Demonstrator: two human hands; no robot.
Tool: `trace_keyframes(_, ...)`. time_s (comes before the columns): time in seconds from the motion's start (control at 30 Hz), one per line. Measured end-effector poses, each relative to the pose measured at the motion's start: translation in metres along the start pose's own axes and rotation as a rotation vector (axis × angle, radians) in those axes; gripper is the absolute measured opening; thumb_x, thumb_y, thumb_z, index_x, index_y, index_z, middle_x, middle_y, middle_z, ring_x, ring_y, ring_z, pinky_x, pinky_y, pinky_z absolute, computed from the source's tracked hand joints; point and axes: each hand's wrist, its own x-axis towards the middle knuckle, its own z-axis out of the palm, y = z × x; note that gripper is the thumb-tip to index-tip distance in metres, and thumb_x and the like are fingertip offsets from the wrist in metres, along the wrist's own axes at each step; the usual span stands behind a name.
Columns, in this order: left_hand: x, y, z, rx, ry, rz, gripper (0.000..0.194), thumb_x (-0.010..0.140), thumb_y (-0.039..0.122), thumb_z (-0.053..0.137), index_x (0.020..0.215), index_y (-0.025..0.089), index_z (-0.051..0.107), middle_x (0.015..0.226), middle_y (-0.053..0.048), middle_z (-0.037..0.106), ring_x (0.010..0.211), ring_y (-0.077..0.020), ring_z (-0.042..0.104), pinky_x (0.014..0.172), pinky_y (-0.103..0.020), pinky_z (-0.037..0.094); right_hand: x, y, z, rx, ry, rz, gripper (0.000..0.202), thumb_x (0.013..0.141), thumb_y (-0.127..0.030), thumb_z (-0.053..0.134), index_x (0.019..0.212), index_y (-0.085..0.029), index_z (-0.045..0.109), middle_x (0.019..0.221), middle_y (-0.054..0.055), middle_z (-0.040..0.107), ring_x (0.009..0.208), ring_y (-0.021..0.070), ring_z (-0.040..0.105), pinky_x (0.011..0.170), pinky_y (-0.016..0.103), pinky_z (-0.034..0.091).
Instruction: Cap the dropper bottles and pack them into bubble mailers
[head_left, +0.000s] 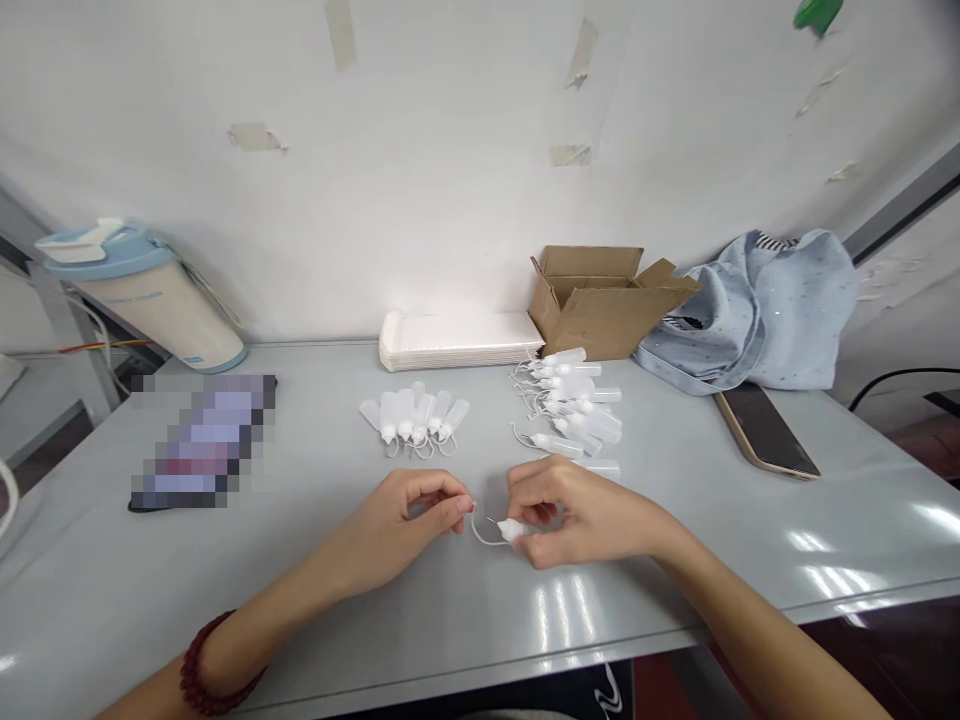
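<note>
At the front middle of the grey table, my right hand (566,510) is closed round a small white bottle (511,530) with a thin metal needle tip pointing left. A white cord (484,537) curves from the bottle's neck over to my left hand (420,520), whose thumb and forefinger pinch its free end. Beyond my hands lie two groups of similar small bottles: a left group (406,415) with the tips toward me, and a right group (577,400) with the tips and cords pointing left.
A stack of white packets (461,342) and an open cardboard box (600,320) stand by the wall. A tumbler (161,300) and a pixelated flat object (202,440) are at left. A blue cloth bag (780,310) and a phone (769,435) are at right.
</note>
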Motion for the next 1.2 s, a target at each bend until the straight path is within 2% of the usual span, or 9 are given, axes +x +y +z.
trace_keyframes(0.33, -0.0019, 0.0023, 0.0009, -0.144, -0.055, 0.092, 0.024, 0.089, 0.034, 0.052, 0.075, 0.018, 0.062, 0.07, 0.003, 0.057, 0.07, -0.0109, 0.051, 0.069, -0.021, 0.042, 0.0011, -0.0039, 0.0005, 0.065, 0.1, -0.011, 0.015, 0.071, -0.012, 0.058, 0.061, -0.017, 0.048, 0.065, -0.004, 0.043, 0.06, 0.0084, 0.041, 0.055, 0.021, 0.032)
trace_keyframes(0.77, -0.0009, 0.0074, 0.0012, -0.16, -0.064, 0.076, 0.024, 0.088, 0.034, 0.051, 0.074, 0.018, 0.062, 0.07, 0.001, 0.059, 0.07, -0.0125, 0.052, 0.071, -0.024, 0.044, 0.0015, -0.005, 0.0036, 0.105, 0.069, -0.027, 0.017, 0.069, -0.01, 0.057, 0.059, -0.017, 0.046, 0.064, -0.004, 0.043, 0.058, 0.0085, 0.04, 0.053, 0.021, 0.033)
trace_keyframes(1.07, -0.0035, 0.0061, 0.0037, -0.047, -0.046, 0.074, 0.025, 0.089, 0.036, 0.048, 0.077, 0.019, 0.062, 0.074, 0.001, 0.06, 0.073, -0.0136, 0.053, 0.072, -0.024, 0.043, 0.0018, -0.0036, 0.0034, 0.103, 0.05, -0.025, 0.019, 0.068, -0.009, 0.056, 0.057, -0.017, 0.043, 0.064, -0.004, 0.04, 0.058, 0.0083, 0.039, 0.054, 0.022, 0.031)
trace_keyframes(1.2, -0.0049, 0.0102, 0.0063, 0.081, 0.0, 0.08, 0.026, 0.09, 0.034, 0.046, 0.076, 0.019, 0.062, 0.072, 0.002, 0.06, 0.071, -0.0137, 0.052, 0.064, -0.023, 0.04, 0.004, -0.0014, 0.0038, 0.101, 0.039, -0.022, 0.021, 0.068, -0.01, 0.057, 0.056, -0.017, 0.041, 0.064, -0.005, 0.04, 0.057, 0.0081, 0.038, 0.053, 0.022, 0.03)
